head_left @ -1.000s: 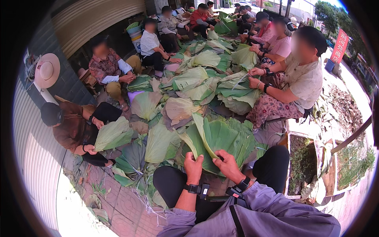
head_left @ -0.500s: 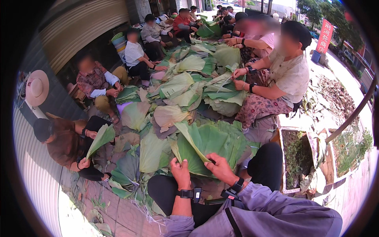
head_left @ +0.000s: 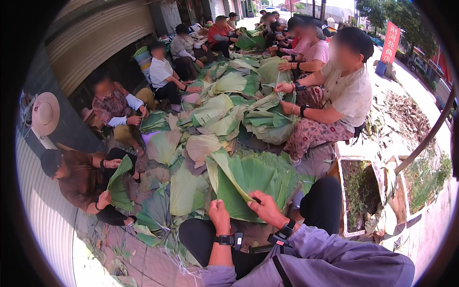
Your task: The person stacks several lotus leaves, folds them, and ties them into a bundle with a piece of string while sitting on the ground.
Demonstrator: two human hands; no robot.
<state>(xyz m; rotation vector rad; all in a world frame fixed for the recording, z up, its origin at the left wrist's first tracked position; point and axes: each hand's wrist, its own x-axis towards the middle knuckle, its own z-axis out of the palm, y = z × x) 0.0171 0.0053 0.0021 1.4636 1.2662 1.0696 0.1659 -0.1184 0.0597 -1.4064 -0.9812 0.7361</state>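
Note:
A large green lotus leaf, with one pale side folded up, spreads out in front of my knees. My left hand is closed on its near left edge, fingers curled in. To the right, my right hand pinches the near edge of the same leaf at the fold. Beyond and beneath it lie more green leaves in a layered stack. Each of my wrists wears a dark band with a small device.
A long heap of lotus leaves runs away from me between two rows of seated people. At left, a person handles a leaf. White strings lie near my left knee. Planter boxes stand at right.
My hands have dropped slightly, still gripping the leaf. The left co-worker's leaf has swung lower and more upright. A pale strip now shows between the hands of the co-worker at right.

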